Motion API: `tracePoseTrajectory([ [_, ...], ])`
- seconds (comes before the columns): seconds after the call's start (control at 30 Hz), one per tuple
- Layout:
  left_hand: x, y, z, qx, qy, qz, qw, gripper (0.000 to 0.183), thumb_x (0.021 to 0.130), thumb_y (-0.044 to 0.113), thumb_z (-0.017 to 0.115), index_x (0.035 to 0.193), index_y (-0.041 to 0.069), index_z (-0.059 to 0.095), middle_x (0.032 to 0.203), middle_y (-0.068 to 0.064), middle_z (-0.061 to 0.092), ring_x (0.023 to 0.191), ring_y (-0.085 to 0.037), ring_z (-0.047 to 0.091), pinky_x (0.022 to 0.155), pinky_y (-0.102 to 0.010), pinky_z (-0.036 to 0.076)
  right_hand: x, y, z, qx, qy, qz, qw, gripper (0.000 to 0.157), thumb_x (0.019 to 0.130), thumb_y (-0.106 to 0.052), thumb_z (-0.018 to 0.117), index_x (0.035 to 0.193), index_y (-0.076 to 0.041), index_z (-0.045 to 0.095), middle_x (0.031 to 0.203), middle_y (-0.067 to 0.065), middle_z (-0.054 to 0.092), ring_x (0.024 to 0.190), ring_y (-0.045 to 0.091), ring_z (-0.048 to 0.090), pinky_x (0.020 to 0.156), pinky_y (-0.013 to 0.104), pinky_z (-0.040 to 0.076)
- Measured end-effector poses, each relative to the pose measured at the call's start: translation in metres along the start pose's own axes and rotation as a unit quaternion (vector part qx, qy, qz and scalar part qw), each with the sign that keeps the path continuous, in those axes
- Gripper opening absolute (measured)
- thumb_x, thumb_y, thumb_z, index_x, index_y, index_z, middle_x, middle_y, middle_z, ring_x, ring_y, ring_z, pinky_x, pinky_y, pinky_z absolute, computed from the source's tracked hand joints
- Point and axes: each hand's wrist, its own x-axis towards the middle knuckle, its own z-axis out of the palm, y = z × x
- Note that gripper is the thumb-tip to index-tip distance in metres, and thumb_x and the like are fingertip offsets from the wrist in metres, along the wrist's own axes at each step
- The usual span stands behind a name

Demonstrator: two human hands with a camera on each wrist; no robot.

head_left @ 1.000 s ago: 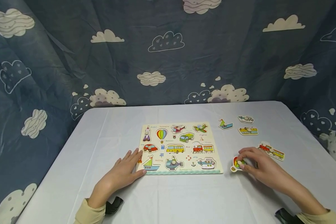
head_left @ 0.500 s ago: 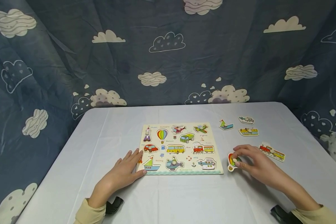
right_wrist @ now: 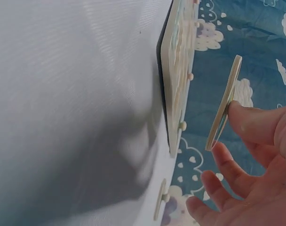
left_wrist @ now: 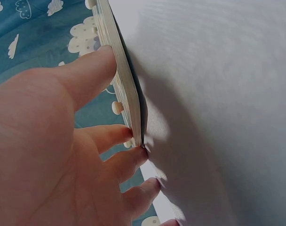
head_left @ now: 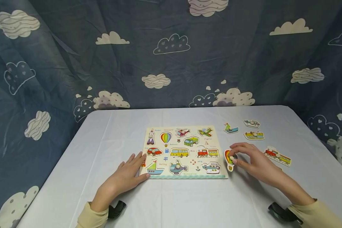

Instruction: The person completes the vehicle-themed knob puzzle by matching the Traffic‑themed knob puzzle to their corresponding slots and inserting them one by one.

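A peg puzzle board with printed vehicles lies mid-table, and pieces such as the rocket, helicopter, green plane and submarine sit in it. My left hand rests at the board's lower left corner with spread, straight fingers; thumb and fingertips touch its edge in the left wrist view. My right hand pinches a hot-air balloon piece by its knob, just beside the board's right edge. In the right wrist view the balloon piece is tilted and off the table.
Right of the board lie a sailboat piece, a ship piece, a yellow bus piece and a train piece. Another piece is mostly hidden behind the right hand. A dark cloud-patterned cloth hangs behind the white table.
My right hand has carried the balloon piece leftward to the board's right edge, turning it more upright. The left hand has stayed in place on the board.
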Motion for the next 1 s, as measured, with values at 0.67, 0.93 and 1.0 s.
tracePoseTrajectory([
  [0.67,0.001,0.0,0.002,0.0,-0.001,-0.005,1.0,0.076,0.094,0.045,0.063,0.155,0.011,0.033,0.161,-0.01,0.025,0.148,-0.035,0.016,0.112,-0.064,0.014,0.024,-0.008,0.007,0.001,-0.034,-0.024,0.999,0.021,0.089,-0.004,0.072,0.101,-0.021,0.068,0.132,0.012,0.055,0.125,0.038,0.046,0.1,0.064,0.035],
  [0.93,0.001,0.0,0.002,0.0,0.0,-0.006,1.0,0.076,0.094,0.046,0.063,0.155,0.012,0.033,0.16,-0.009,0.026,0.147,-0.035,0.016,0.112,-0.064,0.015,0.042,-0.011,0.015,-0.009,-0.046,-0.047,0.998,0.019,0.09,-0.005,0.071,0.101,-0.02,0.069,0.132,0.013,0.055,0.126,0.039,0.046,0.101,0.063,0.036],
  [1.0,0.001,0.0,0.001,-0.001,0.001,-0.006,1.0,0.076,0.094,0.046,0.063,0.154,0.012,0.034,0.16,-0.009,0.026,0.148,-0.034,0.016,0.112,-0.064,0.015,0.046,-0.011,0.018,-0.007,-0.046,-0.056,0.997,0.018,0.09,-0.005,0.071,0.101,-0.02,0.068,0.132,0.012,0.055,0.126,0.037,0.046,0.101,0.061,0.037],
])
